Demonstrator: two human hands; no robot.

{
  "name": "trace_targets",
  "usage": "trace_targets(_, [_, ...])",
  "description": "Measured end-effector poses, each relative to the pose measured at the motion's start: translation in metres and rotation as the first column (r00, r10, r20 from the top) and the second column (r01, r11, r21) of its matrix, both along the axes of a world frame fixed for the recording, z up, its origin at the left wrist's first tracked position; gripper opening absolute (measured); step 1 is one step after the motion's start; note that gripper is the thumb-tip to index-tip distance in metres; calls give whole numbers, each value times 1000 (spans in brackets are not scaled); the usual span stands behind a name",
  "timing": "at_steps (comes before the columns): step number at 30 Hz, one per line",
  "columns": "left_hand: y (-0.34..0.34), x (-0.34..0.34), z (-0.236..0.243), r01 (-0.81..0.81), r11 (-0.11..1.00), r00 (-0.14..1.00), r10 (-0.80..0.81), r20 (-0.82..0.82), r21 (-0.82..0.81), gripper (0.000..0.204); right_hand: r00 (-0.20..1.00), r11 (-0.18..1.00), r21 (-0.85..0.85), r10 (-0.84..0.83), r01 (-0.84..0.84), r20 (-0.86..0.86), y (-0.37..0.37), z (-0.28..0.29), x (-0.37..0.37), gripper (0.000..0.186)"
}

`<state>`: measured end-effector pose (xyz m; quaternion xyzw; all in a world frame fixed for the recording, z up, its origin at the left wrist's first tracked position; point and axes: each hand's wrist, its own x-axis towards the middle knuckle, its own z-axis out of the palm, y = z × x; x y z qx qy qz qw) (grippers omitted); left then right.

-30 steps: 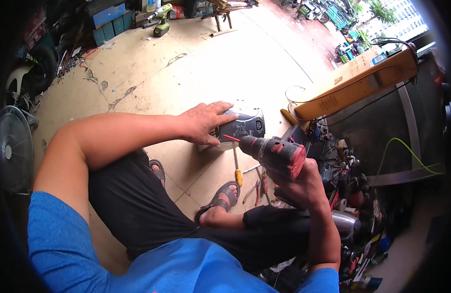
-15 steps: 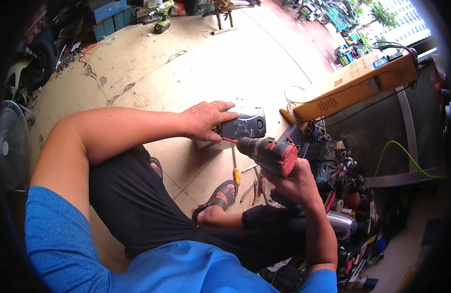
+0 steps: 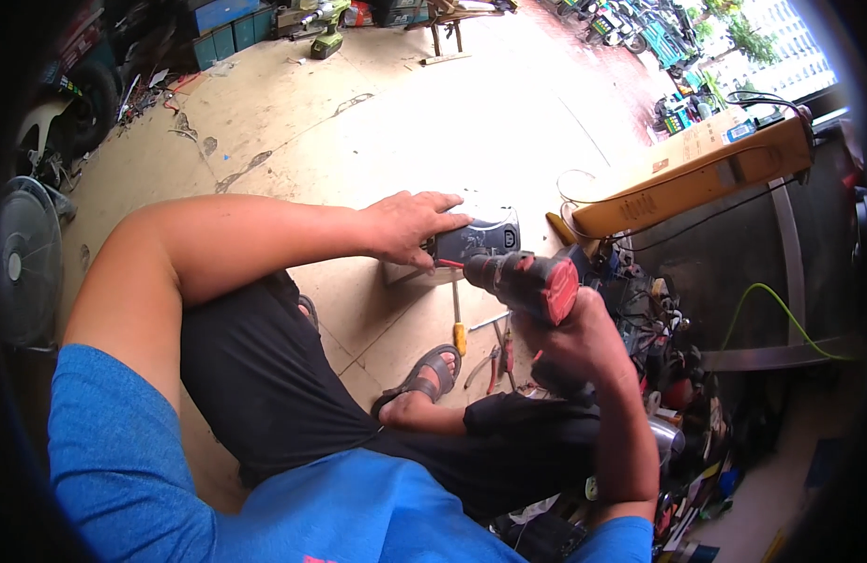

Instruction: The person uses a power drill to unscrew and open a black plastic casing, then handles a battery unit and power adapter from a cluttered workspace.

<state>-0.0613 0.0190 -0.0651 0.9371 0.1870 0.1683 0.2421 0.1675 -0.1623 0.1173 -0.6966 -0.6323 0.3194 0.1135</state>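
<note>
My left hand [image 3: 415,228] lies on a dark grey box-shaped device [image 3: 478,239], fingers stretched across its top and thumb down at its near side. In my right hand [image 3: 579,338] is a red and black cordless drill [image 3: 537,281], gripped by the handle and pointing left. Its slim red bit [image 3: 451,264] reaches the near edge of the device, close to my left thumb. Whether the tip sits in a screw is too small to tell. Below the device lie a yellow-handled screwdriver [image 3: 460,338] and red-handled pliers [image 3: 494,368].
To the right stands a long cardboard box [image 3: 677,183], with a heap of tools and parts [image 3: 654,324] below it. A fan [image 3: 25,263] is at the far left. Another drill, light green [image 3: 327,44], stands on the far floor. My sandalled foot [image 3: 429,377] is beside the pliers.
The whole view has shifted slightly. My right hand and the drill's rear have moved a little away from me, while the bit stays at the device's near edge. My left hand remains on the device.
</note>
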Motion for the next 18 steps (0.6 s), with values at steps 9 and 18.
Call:
trace_targets(9, [6, 1, -10, 9, 999, 1000, -10, 29, 36, 90, 801, 902, -234, 429, -362, 417, 77, 44, -38, 22])
trace_targets(18, [5, 1, -2, -7, 1000, 1000, 7, -7, 27, 86, 864, 932, -169, 362, -322, 349, 74, 45, -35, 29])
